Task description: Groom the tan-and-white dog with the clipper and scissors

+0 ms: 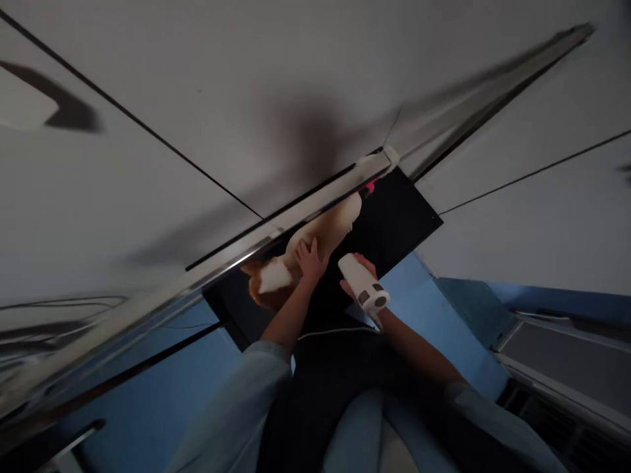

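Note:
A tan and white furry animal lies along a black table; whether it is live or a model I cannot tell. Its orange and white end is at the left. My left hand rests flat on its body, fingers spread. A white hair dryer, cylindrical with dark vents at its near end, is in my right hand, whose fingers wrap round it and are partly hidden. The dryer sits just right of the animal, apart from it. A thin white cord runs below it.
The black tabletop stands against a pale bar and a grey-white wall. Something pink lies by the bar. Blue surfaces flank the table. At the right is a grey panel with dark slats below.

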The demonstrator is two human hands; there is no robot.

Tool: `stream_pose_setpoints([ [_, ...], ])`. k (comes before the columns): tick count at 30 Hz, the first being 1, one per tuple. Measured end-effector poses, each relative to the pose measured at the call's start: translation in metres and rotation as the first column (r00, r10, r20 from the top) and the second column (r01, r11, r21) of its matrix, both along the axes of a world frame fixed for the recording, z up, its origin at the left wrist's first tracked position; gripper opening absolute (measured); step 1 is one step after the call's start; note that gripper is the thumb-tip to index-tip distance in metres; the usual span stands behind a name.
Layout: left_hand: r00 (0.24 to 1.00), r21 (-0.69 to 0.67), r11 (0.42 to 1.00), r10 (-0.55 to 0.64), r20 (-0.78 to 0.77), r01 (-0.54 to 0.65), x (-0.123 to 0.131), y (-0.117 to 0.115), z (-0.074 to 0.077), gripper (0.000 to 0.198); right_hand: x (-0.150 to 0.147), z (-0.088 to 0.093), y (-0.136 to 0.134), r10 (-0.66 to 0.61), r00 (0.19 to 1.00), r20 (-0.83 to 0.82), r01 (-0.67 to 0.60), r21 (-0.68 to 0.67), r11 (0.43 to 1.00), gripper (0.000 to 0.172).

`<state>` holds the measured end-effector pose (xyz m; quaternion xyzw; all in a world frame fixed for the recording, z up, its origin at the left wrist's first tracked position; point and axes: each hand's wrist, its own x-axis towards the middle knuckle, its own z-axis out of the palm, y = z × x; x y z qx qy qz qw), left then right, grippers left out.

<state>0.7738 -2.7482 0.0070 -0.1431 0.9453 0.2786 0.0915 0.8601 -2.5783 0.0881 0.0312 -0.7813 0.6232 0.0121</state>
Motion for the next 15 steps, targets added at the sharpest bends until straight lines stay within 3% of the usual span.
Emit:
stream_pose_setpoints([
  [1, 1.0, 0.031, 1.0, -0.003, -0.03, 0.004, -0.001, -0.005, 0.0, 0.073, -0.008, 0.0, -0.004, 0.007, 1.0, 0.004, -0.007, -0.005, 1.0, 0.076],
  [3, 0.995, 0.147, 0.989, 0.026, -0.095, -0.012, -0.002, -0.014, 0.002, 0.063, -0.02, 0.002, -0.01, 0.201, 0.979, 0.031, -0.199, -0.06, 0.978, 0.078],
  [5, 0.985, 0.367, 0.927, 0.125, -0.121, -0.072, -0.003, -0.019, 0.007, 0.053, -0.031, 0.007, -0.013, 0.293, 0.956, 0.028, -0.289, -0.097, 0.952, 0.076],
  [6, 0.978, 0.504, 0.855, 0.191, -0.09, -0.12, -0.004, -0.02, 0.01, 0.053, -0.035, 0.011, -0.012, 0.239, 0.971, 0.024, -0.236, -0.09, 0.968, 0.073],
  [8, 0.964, 0.754, 0.621, 0.261, 0.057, -0.212, -0.007, -0.022, 0.02, 0.067, -0.042, 0.018, -0.01, 0.112, 0.993, 0.023, -0.11, -0.075, 0.991, 0.064],
  [9, 0.959, 0.835, 0.491, 0.246, 0.141, -0.249, -0.008, -0.022, 0.026, 0.074, -0.044, 0.021, -0.008, 0.146, 0.989, 0.037, -0.142, -0.083, 0.986, 0.062],
  [11, 0.954, 0.918, 0.275, 0.171, 0.246, -0.286, -0.009, -0.022, 0.036, 0.08, -0.045, 0.024, -0.002, 0.377, 0.924, 0.069, -0.369, -0.106, 0.924, 0.068],
  [12, 0.954, 0.939, 0.19, 0.152, 0.259, -0.285, -0.009, -0.021, 0.04, 0.079, -0.044, 0.024, 0.001, 0.459, 0.886, 0.069, -0.452, -0.104, 0.886, 0.073],
  [13, 0.951, 0.952, 0.118, 0.164, 0.263, -0.283, -0.007, -0.019, 0.044, 0.075, -0.043, 0.023, 0.003, 0.464, 0.884, 0.052, -0.459, -0.091, 0.884, 0.075],
  [15, 0.924, 0.953, 0.031, 0.256, 0.283, -0.3, -0.003, -0.013, 0.048, 0.064, -0.039, 0.021, 0.006, 0.36, 0.933, 0.004, -0.359, -0.082, 0.93, 0.072],
])
